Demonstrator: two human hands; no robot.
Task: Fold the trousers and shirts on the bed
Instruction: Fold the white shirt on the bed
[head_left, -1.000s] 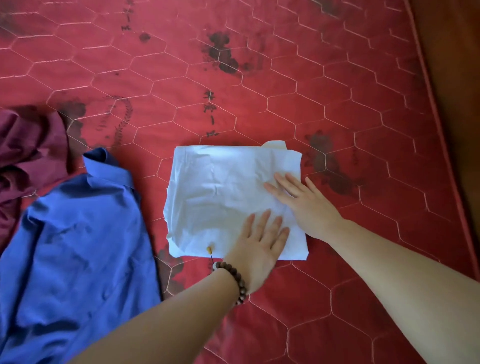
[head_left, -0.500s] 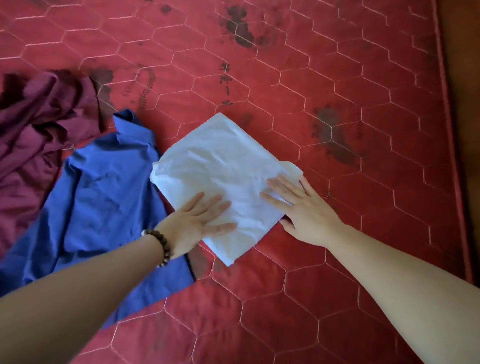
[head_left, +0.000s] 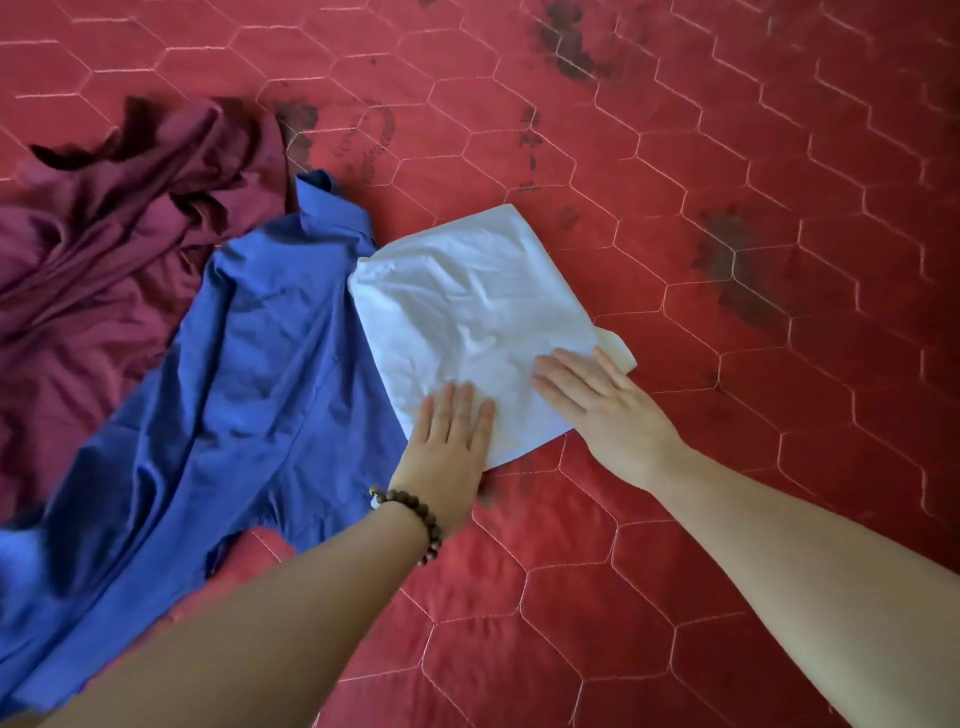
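Observation:
A white garment, folded into a rough square, lies on the red quilted bed. My left hand, with a bead bracelet on its wrist, presses flat on the square's near corner with straight fingers. My right hand lies flat on its right edge, fingers spread. A blue collared shirt is spread unfolded just left of the white square, touching it. A crumpled maroon garment sits at the far left, partly under the blue shirt.
Dark stains mark the red quilt to the right of the white garment and further back. Open quilt stretches to the right and toward me.
The white folded garment has been turned and slid left until it touches the blue shirt. My left hand shifted from its left side to its near corner. The view has swung left.

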